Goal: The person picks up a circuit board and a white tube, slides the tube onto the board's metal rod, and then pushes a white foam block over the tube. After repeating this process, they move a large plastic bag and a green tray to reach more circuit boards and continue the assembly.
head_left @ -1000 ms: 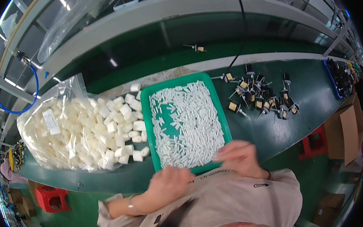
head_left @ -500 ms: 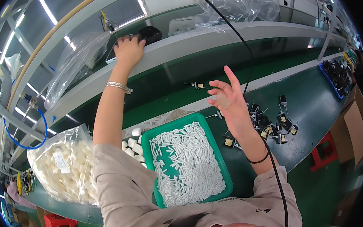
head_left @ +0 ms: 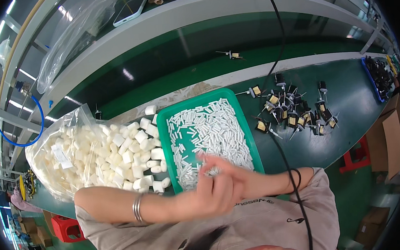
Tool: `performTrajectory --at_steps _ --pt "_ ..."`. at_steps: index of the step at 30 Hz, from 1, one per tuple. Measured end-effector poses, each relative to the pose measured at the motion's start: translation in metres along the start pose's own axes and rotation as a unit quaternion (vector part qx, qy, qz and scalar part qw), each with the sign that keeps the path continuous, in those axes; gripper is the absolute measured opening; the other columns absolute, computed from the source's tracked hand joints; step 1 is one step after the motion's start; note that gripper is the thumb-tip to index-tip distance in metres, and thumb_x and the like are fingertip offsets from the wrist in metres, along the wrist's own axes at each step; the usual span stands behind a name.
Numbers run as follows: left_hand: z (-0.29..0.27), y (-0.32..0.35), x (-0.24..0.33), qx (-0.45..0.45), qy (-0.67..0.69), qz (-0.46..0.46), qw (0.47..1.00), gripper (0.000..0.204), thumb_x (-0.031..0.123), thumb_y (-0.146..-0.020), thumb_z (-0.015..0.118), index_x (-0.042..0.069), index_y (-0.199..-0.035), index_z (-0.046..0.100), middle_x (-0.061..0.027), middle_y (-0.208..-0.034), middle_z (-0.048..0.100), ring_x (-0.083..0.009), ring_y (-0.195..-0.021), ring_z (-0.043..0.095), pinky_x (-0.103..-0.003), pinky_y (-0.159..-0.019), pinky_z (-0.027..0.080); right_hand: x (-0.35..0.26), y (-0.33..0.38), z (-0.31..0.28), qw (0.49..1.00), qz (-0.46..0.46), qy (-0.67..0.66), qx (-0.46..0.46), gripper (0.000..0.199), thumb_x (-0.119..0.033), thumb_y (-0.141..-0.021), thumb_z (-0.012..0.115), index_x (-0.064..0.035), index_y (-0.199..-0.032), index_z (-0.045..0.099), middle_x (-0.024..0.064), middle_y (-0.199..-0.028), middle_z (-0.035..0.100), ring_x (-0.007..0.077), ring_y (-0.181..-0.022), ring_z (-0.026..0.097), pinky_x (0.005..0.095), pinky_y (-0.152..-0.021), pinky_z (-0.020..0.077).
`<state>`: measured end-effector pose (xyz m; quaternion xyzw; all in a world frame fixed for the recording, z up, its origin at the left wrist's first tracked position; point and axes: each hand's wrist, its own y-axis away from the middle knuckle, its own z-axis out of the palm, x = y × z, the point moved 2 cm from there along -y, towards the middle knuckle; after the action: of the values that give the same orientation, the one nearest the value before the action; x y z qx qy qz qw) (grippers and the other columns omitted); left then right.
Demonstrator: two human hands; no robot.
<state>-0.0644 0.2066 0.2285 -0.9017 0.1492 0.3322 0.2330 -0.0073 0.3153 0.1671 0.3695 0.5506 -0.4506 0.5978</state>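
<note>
My left hand (head_left: 218, 195) and my right hand (head_left: 234, 170) meet over the near edge of a green tray (head_left: 163, 142), both somewhat blurred. The left hand's fingers are curled in against the right hand; anything inside them is hidden. Fingers of the right hand point left, partly covered by the left hand. The tray holds a layer of small white tubes (head_left: 214, 124), with a bare patch of its bottom showing at the left.
Left of the tray, white foam plugs (head_left: 127, 149) spill from a clear bag (head_left: 60, 136). Small black-and-yellow components with wire leads (head_left: 297, 112) lie heaped at the right. A phone (head_left: 131, 10) rests on the upper shelf. A black cable (head_left: 285, 160) hangs down past my right arm.
My left hand has come down from the phone on the shelf to the tray. My right hand, raised and spread before, has lowered to meet it. The view has tilted downward.
</note>
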Motion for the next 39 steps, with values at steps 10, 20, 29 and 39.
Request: performTrajectory --at_steps 10,20,29,39 --pt "-0.007 0.081 -0.058 -0.186 -0.011 -0.229 0.956 0.031 0.037 -0.079 0.057 0.01 -0.073 0.046 -0.0015 -0.061 0.039 -0.015 -0.061 0.045 -0.025 -0.041 0.036 -0.026 0.053 -0.03 0.996 -0.03 -0.014 0.082 0.055 -0.016 -0.084 0.057 -0.0033 -0.131 0.032 0.0092 -0.099 0.055 0.0168 -0.096 0.052 0.0315 -0.088 0.0392" --pt "0.156 -0.011 -0.287 0.154 -0.081 -0.4 0.9 0.024 0.031 -0.083 0.053 0.008 -0.089 0.052 -0.0081 -0.087 0.055 -0.0288 -0.088 0.053 -0.04 -0.073 0.045 -0.027 0.001 -0.177 0.801 -0.23 -0.033 0.552 0.039 -0.011 -0.083 0.058 -0.0126 -0.055 0.032 -0.0068 -0.054 0.021 0.0048 -0.049 0.02 0.0234 -0.05 0.0207" --pt "0.162 -0.022 -0.282 0.031 -0.048 -0.45 0.891 0.044 0.036 -0.083 0.054 0.007 -0.116 0.047 -0.0125 -0.114 0.053 -0.0283 -0.11 0.045 -0.041 -0.091 0.038 0.042 -0.051 -0.331 0.72 -0.042 0.517 0.461 0.034 -0.014 -0.067 0.07 -0.0081 -0.095 0.052 0.0099 -0.08 0.057 0.0266 -0.078 0.057 0.0355 -0.068 0.0458" --pt "0.024 0.13 -0.087 -0.053 0.078 -0.494 0.865 0.036 0.016 -0.076 0.061 0.005 -0.109 0.051 -0.0116 -0.112 0.052 -0.0344 -0.108 0.042 -0.041 -0.091 0.035 0.109 -0.09 -0.392 0.58 0.132 0.702 0.391 0.037 -0.03 -0.077 0.061 -0.0179 -0.111 0.052 0.0069 -0.105 0.053 0.0273 -0.1 0.05 0.0497 -0.078 0.0423"
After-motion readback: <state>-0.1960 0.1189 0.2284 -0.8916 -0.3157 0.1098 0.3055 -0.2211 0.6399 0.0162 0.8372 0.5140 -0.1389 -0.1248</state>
